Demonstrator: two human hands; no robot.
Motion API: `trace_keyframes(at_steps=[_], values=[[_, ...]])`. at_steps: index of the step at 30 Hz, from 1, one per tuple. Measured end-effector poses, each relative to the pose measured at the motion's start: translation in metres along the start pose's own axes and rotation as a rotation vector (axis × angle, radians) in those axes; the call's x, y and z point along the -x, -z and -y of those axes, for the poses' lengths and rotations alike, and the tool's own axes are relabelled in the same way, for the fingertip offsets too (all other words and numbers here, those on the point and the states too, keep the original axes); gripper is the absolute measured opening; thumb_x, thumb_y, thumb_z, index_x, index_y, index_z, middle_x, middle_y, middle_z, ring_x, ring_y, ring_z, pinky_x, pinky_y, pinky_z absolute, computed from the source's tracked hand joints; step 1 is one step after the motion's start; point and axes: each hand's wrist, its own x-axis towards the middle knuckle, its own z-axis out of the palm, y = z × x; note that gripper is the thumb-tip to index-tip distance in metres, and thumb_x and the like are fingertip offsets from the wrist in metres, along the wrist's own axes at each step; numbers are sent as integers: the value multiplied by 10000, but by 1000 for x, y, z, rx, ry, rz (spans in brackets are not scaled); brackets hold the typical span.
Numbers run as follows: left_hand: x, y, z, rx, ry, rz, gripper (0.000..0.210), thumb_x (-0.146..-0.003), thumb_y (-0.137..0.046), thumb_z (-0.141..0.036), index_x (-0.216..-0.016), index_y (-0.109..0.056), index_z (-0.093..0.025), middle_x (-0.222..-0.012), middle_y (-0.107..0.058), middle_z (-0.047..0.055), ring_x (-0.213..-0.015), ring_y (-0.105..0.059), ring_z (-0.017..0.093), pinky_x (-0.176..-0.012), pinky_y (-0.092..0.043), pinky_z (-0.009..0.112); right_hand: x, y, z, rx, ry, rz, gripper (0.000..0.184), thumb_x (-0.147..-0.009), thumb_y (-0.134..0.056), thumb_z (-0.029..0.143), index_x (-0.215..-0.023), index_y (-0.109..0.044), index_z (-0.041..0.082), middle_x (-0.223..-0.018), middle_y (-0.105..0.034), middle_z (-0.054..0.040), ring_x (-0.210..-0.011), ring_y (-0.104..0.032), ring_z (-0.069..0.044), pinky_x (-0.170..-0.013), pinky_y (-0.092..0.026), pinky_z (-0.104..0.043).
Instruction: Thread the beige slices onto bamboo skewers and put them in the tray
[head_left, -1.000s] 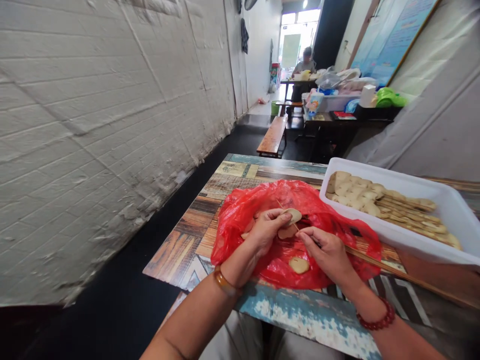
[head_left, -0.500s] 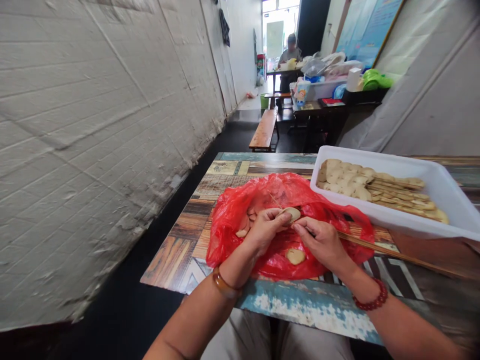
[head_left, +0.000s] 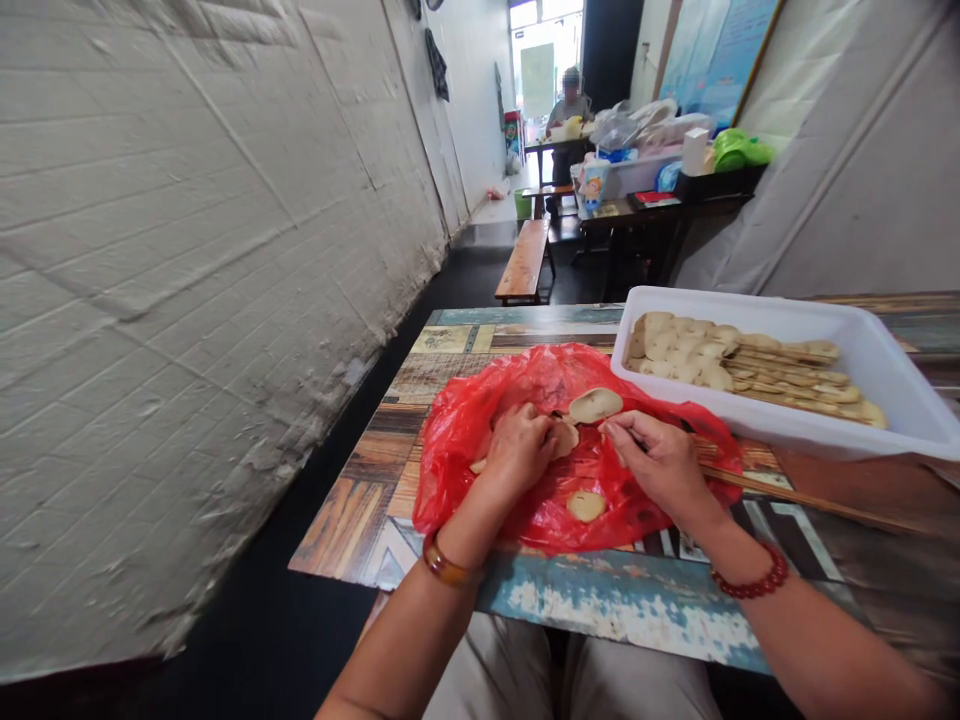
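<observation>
My left hand reaches down into a red plastic bag, its fingers curled on a pale round food slice. My right hand is pinched at the near end of a thin skewer, mostly hidden by the fingers. Just beyond those fingertips a larger oval slice is held up, apparently on the skewer. Another slice lies alone on the near part of the bag. Long bamboo skewers lie on the table, running under my right hand and wrist.
A white plastic tub at the right holds rows of skewered slices. The patterned table has its left edge near a white wall. Beyond are a wooden bench, a cluttered table and a seated person.
My left hand has let go of the slice by the skewer and moved left and down onto slices in the bag. My right hand stays nearly in place, and the oval slice now shows fully.
</observation>
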Motion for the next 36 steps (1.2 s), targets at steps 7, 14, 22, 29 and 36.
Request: trace_keyframes(at_steps=[7,14,22,29,36], values=[[0,-5,-2,-34,30,-16,105,-824,-553,-255,-806,-624,-180,-889,-591,75,-851,-537,206,-754,-393,334,1,-6,-5,-8,7,16,269,-891,-480,360,-759,-643,191,-613,-632,13,-541,-574,-127,-560,-450,-227],[-5,-3,-4,646,158,-65,72,-758,-571,-215,-716,-533,-170,-725,-608,13,-660,-534,123,-640,-396,243,2,-4,-4,-2,-11,13,290,-889,-480,386,-765,-647,185,-599,-628,3,-529,-571,-134,-545,-449,-238],[-4,15,-3,1428,449,-109,347,-659,-714,-410,-797,-505,-169,-608,-589,-24,-447,-522,77,-409,-319,158,8,-1,-3,-52,-24,66,259,-880,-491,384,-786,-657,209,-566,-613,6,-517,-584,-142,-481,-437,-231],[-6,13,8,1529,434,-188,380,-589,-780,-293,-878,-589,-137,-733,-662,22,-562,-592,99,-505,-395,176,10,-6,0,-13,5,172,276,-872,-485,355,-742,-661,188,-546,-602,23,-483,-565,-129,-486,-433,-228],[-6,18,6,1489,423,-287,343,-573,-767,-233,-872,-630,-137,-738,-653,7,-603,-580,100,-595,-442,211,13,-9,-2,-10,29,258,252,-878,-486,327,-744,-656,197,-627,-664,8,-577,-626,-148,-570,-473,-237]])
